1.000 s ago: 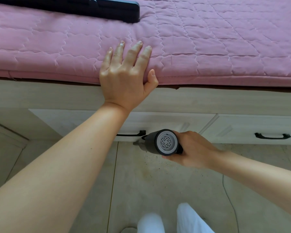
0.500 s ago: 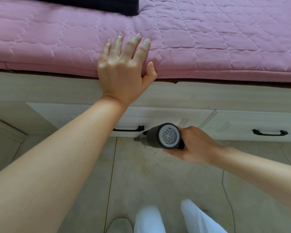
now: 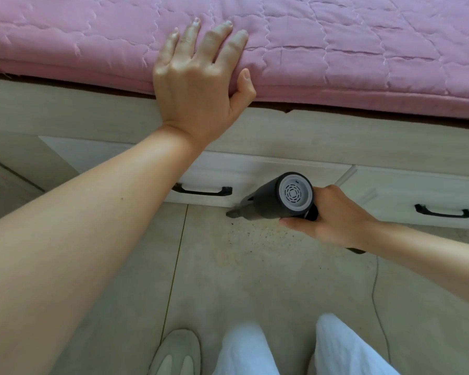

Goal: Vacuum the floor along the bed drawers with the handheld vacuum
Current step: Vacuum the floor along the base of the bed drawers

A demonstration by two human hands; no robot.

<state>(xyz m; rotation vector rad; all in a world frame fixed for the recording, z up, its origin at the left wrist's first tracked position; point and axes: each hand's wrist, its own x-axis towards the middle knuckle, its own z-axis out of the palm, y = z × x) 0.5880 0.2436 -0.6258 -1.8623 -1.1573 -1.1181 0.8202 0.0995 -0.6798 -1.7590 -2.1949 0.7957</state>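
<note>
Right-hand (image 3: 333,220) grip on dark-grey handheld vac (image 3: 275,203), pale vented rear cap.

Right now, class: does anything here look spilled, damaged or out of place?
Yes. Dark crumbs lie scattered on the floor tile beside the handheld vacuum nozzle, below the drawers. A small chip shows in the bed frame's top edge under the pink mattress pad.

Both forearms are bare, with no sleeves, watch or rings showing. White loose trousers (image 3: 352,350) cover the legs at six o'clock, and a pale grey-green slipper (image 3: 177,353) covers one foot.
</note>
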